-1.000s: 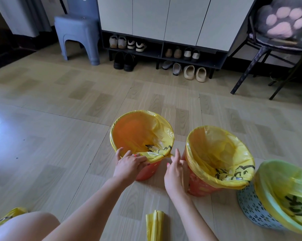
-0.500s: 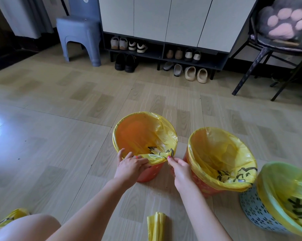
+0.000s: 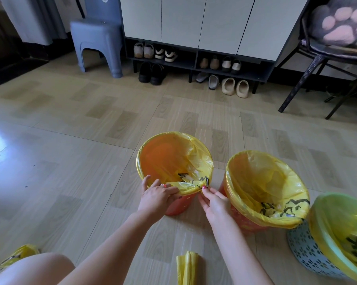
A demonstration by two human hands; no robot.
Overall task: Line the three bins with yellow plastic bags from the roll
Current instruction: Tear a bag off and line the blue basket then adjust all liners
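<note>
**Fingers pinch the bag edge at the near rim**

Fingers of our left hand (image 3: 158, 195) and right hand (image 3: 213, 200) pinch the folded yellow bag (image 3: 186, 185) over the near rim of the left orange bin (image 3: 177, 206). Beside it stand the lined middle bin (image 3: 245, 225) and patterned right bin (image 3: 309, 251). The bag roll (image 3: 187, 268) lies on the floor (image 3: 70, 161) nearer us.

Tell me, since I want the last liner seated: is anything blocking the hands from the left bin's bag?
Nothing visible. The left hand and right hand already hold the yellow bag at the left bin's near rim.
</note>
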